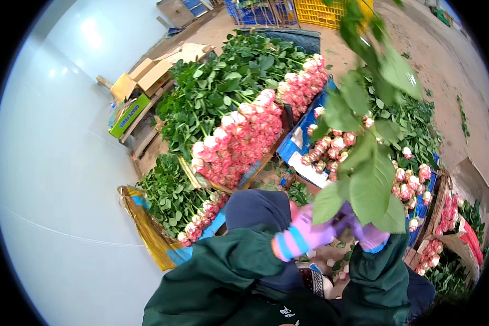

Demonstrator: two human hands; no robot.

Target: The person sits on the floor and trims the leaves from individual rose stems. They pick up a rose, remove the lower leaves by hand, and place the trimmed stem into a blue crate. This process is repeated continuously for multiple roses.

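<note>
My left hand (305, 238), in a pink-purple knitted glove with blue bands, is curled at the lower middle, closed on a rose stem. A small pink shape, possibly a bloom, shows past its far side. My right hand (368, 234), gloved alike, meets it from the right; leaves cover most of its fingers, so its grip cannot be made out. Large green rose leaves (371, 183) rise from the hands toward the camera, blurred near the top. Just beyond lie loose pink-and-white roses (336, 146) on a blue-covered stand (287, 148).
Bundled roses (244, 134) lie stacked at centre left, with a smaller pile (199, 220) nearer me. More roses (411, 187) and paper-wrapped ones (430, 256) are at right. Cartons (150, 77) stand by the pale wall (65, 163). Blue (261, 12) and yellow crates (318, 14) stand behind.
</note>
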